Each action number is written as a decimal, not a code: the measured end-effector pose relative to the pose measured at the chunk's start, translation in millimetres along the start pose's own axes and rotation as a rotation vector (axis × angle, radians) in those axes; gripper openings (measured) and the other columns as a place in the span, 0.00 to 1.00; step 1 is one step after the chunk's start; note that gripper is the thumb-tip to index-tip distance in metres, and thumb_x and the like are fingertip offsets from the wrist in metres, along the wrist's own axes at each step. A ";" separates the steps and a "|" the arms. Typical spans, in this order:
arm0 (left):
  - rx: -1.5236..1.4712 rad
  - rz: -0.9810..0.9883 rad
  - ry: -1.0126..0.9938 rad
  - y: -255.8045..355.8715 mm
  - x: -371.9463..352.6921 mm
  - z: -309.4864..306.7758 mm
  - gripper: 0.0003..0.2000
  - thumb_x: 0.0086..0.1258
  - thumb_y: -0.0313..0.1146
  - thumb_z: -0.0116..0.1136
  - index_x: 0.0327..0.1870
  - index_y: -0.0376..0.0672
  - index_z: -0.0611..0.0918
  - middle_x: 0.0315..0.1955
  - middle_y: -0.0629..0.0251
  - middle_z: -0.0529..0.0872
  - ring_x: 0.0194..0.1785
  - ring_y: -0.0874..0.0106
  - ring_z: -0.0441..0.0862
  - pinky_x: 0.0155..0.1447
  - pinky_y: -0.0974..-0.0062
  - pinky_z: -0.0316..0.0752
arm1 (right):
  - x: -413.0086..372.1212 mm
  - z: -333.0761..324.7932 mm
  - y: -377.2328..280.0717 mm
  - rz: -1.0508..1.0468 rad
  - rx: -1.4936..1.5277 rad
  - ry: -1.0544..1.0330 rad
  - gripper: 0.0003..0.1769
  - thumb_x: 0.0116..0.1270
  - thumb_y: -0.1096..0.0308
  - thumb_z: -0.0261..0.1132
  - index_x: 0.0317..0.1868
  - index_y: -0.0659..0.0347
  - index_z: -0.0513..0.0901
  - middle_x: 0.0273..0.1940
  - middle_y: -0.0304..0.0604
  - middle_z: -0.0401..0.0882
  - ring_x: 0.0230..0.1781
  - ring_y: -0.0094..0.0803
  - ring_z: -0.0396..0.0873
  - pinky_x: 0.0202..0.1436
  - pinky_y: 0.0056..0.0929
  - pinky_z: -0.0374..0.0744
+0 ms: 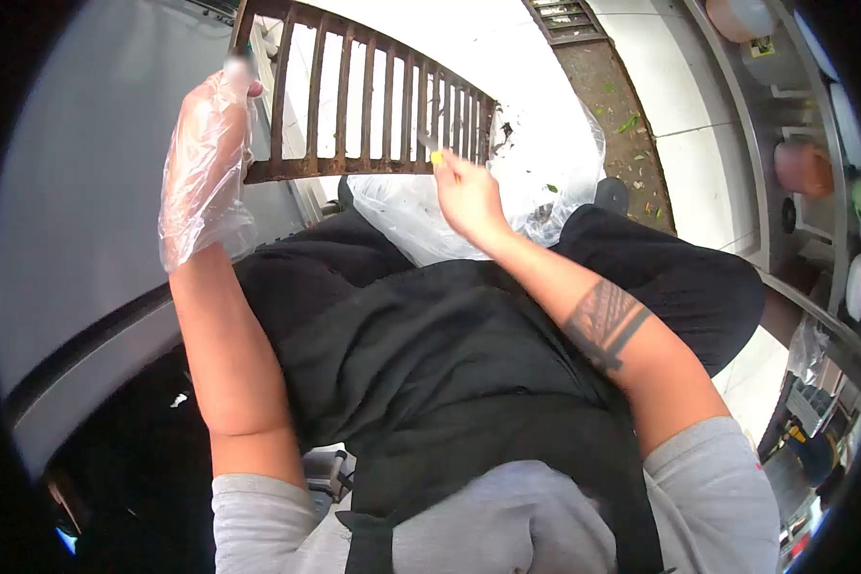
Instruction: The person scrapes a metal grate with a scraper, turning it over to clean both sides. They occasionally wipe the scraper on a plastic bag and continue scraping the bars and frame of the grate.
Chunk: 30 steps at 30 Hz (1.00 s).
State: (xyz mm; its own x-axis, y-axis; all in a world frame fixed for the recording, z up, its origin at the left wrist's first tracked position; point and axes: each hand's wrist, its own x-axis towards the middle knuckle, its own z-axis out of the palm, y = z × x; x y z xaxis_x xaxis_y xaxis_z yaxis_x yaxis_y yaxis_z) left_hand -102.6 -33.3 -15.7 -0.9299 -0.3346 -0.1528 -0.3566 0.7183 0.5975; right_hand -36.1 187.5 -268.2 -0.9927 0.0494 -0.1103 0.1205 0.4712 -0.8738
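A long rusty metal grate (354, 166) with many bars is held tilted over a clear plastic bag (402, 212) between my knees. My left hand (215, 143), in a loose clear plastic glove, is closed at the grate's upper left end; its fingertips are partly blurred. My right hand (468, 196) is bare and closed round the yellow handle of a small knife (436, 156), whose blade points at the bars near the grate's right part. Dark debris and a few green bits lie in the bag.
A grey panel (96, 143) stands close on the left. A drain channel (610, 120) with leaves runs along the white tiled floor (703, 172), and another grate (566, 19) covers its far part. Shelves with containers (802, 167) line the right side.
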 end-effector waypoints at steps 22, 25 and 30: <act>0.028 0.001 0.050 -11.8 1.8 3.7 0.25 0.85 0.56 0.49 0.46 0.39 0.87 0.26 0.67 0.78 0.32 0.71 0.76 0.41 0.65 0.73 | -11.5 0.2 5.6 -0.018 0.002 -0.044 0.24 0.82 0.52 0.59 0.61 0.62 0.88 0.39 0.65 0.89 0.42 0.55 0.91 0.49 0.49 0.85; 0.033 -0.003 -0.015 2.4 -7.1 1.0 0.26 0.85 0.57 0.49 0.47 0.39 0.87 0.26 0.66 0.79 0.33 0.71 0.76 0.41 0.65 0.73 | 30.6 3.1 3.3 0.001 0.095 0.060 0.24 0.81 0.55 0.62 0.65 0.63 0.87 0.39 0.62 0.90 0.38 0.45 0.92 0.47 0.42 0.86; 0.001 0.062 0.029 -6.4 -5.6 5.7 0.27 0.85 0.58 0.49 0.47 0.38 0.86 0.25 0.66 0.77 0.30 0.73 0.74 0.39 0.67 0.71 | 84.5 -9.5 35.8 0.080 0.103 0.137 0.21 0.81 0.57 0.62 0.62 0.61 0.89 0.44 0.53 0.93 0.43 0.37 0.91 0.49 0.36 0.85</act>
State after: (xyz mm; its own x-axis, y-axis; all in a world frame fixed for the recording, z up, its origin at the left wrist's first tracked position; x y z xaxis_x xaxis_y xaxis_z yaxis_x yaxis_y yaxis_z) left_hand -95.6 -32.5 -23.1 -0.9471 -0.3073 -0.0929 -0.2989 0.7388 0.6040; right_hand -115.8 217.0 -304.3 -0.9709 0.2062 -0.1215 0.1921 0.3683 -0.9097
